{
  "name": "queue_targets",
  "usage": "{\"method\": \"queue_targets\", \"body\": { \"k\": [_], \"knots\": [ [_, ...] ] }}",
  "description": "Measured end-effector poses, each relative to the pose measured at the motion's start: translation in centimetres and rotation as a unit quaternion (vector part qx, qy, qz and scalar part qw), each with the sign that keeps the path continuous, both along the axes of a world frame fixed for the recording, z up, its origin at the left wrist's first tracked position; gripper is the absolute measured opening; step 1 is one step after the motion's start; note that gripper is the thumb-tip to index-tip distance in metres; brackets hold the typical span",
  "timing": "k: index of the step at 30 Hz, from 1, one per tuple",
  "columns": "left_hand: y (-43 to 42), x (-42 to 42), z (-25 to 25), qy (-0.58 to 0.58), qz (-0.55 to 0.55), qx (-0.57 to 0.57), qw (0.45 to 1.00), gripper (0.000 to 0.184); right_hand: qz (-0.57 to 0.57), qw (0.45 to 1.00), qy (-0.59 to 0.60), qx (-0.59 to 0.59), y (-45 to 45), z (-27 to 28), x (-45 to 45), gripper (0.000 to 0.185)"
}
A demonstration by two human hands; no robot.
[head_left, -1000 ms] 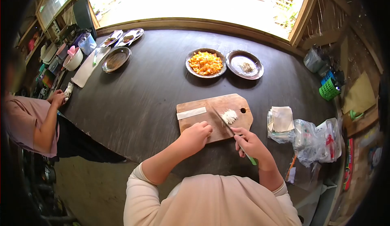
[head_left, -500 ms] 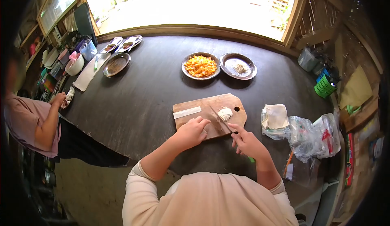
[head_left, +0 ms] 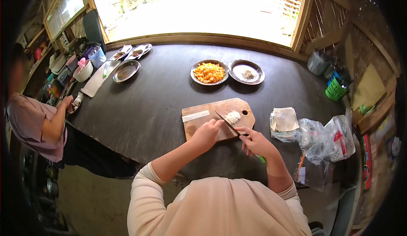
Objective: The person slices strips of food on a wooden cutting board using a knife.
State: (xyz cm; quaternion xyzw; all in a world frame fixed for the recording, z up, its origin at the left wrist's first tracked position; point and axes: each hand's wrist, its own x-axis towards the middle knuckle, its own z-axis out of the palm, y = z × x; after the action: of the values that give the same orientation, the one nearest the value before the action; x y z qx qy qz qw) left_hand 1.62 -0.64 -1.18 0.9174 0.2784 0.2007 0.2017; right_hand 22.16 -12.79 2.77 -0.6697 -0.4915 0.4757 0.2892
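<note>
My right hand point(head_left: 257, 144) grips a knife point(head_left: 227, 122) whose green handle shows below the palm. Its blade slants up and left over the wooden cutting board point(head_left: 201, 128). Beside the blade, my left hand point(head_left: 207, 133) is closed with its fingertips pinched together, near or against the knife's edge. Whatever those fingers hold is hidden. A small heap of white slices point(head_left: 232, 117) lies just right of the blade, near the board's hole. On the board's left part rests a pale flat strip point(head_left: 196, 116).
Beyond the board stand a plate of chopped orange pieces point(head_left: 209, 72) and a plate with dry bits point(head_left: 246, 72). To the right lie folded cloths point(head_left: 285, 119) and plastic bags point(head_left: 316, 136). A co-worker point(head_left: 38, 121) stands at the left, holding something whitish. A dark plate point(head_left: 126, 71) sits far left.
My left hand has moved right and slightly up, closer to the knife blade. The knife has turned a little, and more of its green handle shows. The view has shifted slightly.
</note>
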Motion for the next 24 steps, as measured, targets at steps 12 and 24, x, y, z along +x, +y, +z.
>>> {"method": "queue_targets", "body": {
  "k": [12,24],
  "knots": [
    [1.2,1.6,-0.3,-0.087,-0.023,-0.023,0.996,0.02,-0.011,0.999,-0.023,0.038,-0.7,0.1,-1.3,0.041],
    [1.9,0.1,0.2,-0.054,-0.1,-0.069,0.991,0.01,0.006,0.988,-0.088,0.124,-0.5,-1.2,-2.6,0.039]
  ]
}}
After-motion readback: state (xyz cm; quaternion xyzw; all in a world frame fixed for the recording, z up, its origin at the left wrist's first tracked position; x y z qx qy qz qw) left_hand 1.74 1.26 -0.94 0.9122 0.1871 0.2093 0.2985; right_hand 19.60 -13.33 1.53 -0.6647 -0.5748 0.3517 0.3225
